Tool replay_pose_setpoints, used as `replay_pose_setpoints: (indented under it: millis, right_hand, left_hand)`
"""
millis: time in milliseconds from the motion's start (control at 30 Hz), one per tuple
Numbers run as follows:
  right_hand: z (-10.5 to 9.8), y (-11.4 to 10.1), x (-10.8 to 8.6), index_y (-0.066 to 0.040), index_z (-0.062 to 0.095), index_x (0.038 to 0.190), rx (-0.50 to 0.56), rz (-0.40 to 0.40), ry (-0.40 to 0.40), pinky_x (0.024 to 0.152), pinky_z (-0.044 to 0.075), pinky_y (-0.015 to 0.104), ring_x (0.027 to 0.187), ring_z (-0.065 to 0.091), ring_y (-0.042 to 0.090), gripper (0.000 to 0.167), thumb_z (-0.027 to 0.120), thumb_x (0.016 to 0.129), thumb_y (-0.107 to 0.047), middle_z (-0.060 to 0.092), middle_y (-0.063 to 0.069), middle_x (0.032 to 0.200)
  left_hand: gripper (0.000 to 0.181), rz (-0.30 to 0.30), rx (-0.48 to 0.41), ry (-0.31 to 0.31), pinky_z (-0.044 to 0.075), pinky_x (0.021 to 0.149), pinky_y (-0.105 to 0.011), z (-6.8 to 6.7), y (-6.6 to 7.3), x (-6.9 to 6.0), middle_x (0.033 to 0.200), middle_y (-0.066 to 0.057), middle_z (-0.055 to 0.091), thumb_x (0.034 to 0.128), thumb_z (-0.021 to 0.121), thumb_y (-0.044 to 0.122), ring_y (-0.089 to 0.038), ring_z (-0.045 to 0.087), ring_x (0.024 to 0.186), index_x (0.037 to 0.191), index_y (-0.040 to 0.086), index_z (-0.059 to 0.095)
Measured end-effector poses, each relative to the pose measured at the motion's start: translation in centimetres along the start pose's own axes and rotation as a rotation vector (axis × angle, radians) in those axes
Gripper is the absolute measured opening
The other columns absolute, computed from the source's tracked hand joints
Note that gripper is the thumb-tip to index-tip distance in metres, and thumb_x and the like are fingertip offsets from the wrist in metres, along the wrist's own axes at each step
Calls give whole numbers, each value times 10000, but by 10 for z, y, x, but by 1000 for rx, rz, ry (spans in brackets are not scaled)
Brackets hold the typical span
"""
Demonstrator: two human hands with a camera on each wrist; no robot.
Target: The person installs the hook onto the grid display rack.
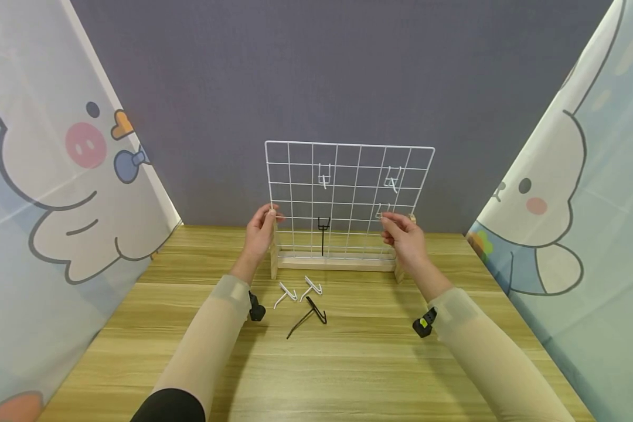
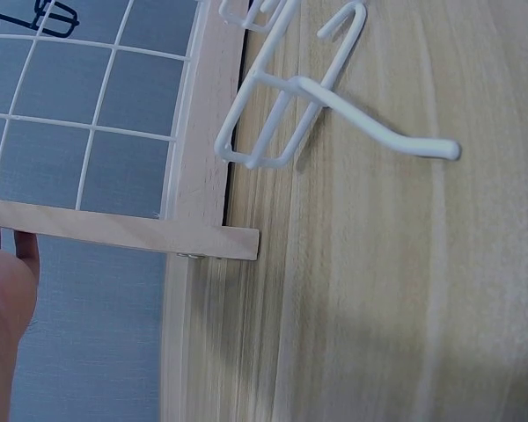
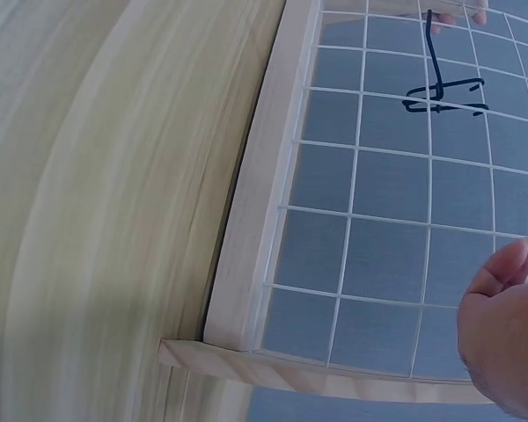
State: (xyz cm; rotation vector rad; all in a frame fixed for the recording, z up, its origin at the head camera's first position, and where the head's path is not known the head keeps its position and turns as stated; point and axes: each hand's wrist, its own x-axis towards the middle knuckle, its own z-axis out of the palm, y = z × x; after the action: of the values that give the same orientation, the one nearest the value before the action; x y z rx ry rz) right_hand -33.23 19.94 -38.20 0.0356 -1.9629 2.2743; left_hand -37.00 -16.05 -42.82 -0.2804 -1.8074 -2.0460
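A white wire grid (image 1: 348, 144) stands upright in a wooden stand (image 1: 337, 265). My left hand (image 1: 258, 232) holds the left side of the grid at the top of the wooden post, thumb in front. At the lower right of the grid, my right hand (image 1: 407, 239) pinches a white wire hook (image 1: 378, 213) against the wires; its prong is hidden by the fingers. Higher up hang two white hooks, one in the middle (image 1: 324, 178) and one at the right (image 1: 392, 181). A black hook (image 1: 323, 227) hangs lower, left of centre.
Two loose white hooks (image 1: 288, 292) and a longer black hook (image 1: 313, 310) lie on the wood-grain table (image 1: 358, 363) before the stand. One white hook (image 2: 378, 132) shows close in the left wrist view. A grey wall (image 1: 295, 70) rises behind.
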Motion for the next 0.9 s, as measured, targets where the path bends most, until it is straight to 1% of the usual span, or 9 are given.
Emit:
replay_pose_setpoints:
  millis: [67,233,333,433,533,633,767,833,900]
  right_hand:
    - [-2,0,-2,13,653,1367,-3,-10,0,714,568,171,758,635,53,332,707,1086,-154,696,-103,918]
    - [-6,-1,-8,8,677,1343,8,-44,-1,694,562,170,745,639,64,312,722,1077,-149,696,-74,912]
    - [-9,-1,-12,-29,702,1304,33,-58,-6,693,562,170,744,641,66,263,736,1066,-135,710,-81,921]
    - [-12,-2,-16,-81,713,1262,37,-63,-11,696,561,173,747,638,69,199,729,1069,-123,696,-81,912]
    - [-14,-2,-24,-94,709,1259,12,-54,-19,707,567,181,750,633,70,187,720,1074,-124,671,-82,892]
    - [-15,0,-33,-111,712,1247,-21,-45,-42,720,579,191,757,636,71,174,720,1075,-130,663,-77,894]
    - [-14,7,-44,-157,736,1185,-48,-61,-102,716,583,197,763,645,77,130,726,1065,-106,677,-70,904]
    - [-12,11,-50,-167,741,1169,-64,-68,-140,706,578,202,763,645,82,129,725,1063,-96,683,-67,899]
    - [-10,16,-56,-135,735,1192,-96,-73,-190,703,573,208,762,638,83,132,722,1065,-99,680,-63,894]
  left_hand:
    - [234,2,-2,0,491,1089,-391,0,0,0,1085,-54,794,1160,553,174,-319,744,1141,1320,61,681]
    - [222,-5,13,-7,483,1057,-352,-1,-1,0,991,150,771,1165,541,187,-128,738,1052,1312,102,684]
    - [219,-12,12,-8,491,1080,-376,-1,-2,0,991,157,770,1167,540,189,-95,738,1037,1310,110,685]
    - [287,-14,18,-7,495,1099,-392,-1,-2,0,1010,135,769,1167,540,192,-106,740,1045,1367,20,653]
    - [365,-13,26,-7,499,1086,-371,-1,-1,1,1050,56,782,1166,539,189,-146,745,1063,1425,-61,598]
    - [379,-10,26,-6,499,1065,-351,0,-1,1,1140,-136,782,1164,538,177,-202,750,1082,1431,-88,583]
    - [311,-10,25,-3,494,1036,-332,0,-1,1,1260,-350,699,1163,540,172,-254,747,1106,1386,-22,637]
    - [275,-12,29,-1,492,1025,-330,0,-1,1,1275,-380,682,1164,541,181,-279,745,1120,1363,39,665]
    - [273,-12,30,1,491,1032,-346,-1,-2,1,1274,-382,684,1165,540,186,-315,742,1137,1363,46,666]
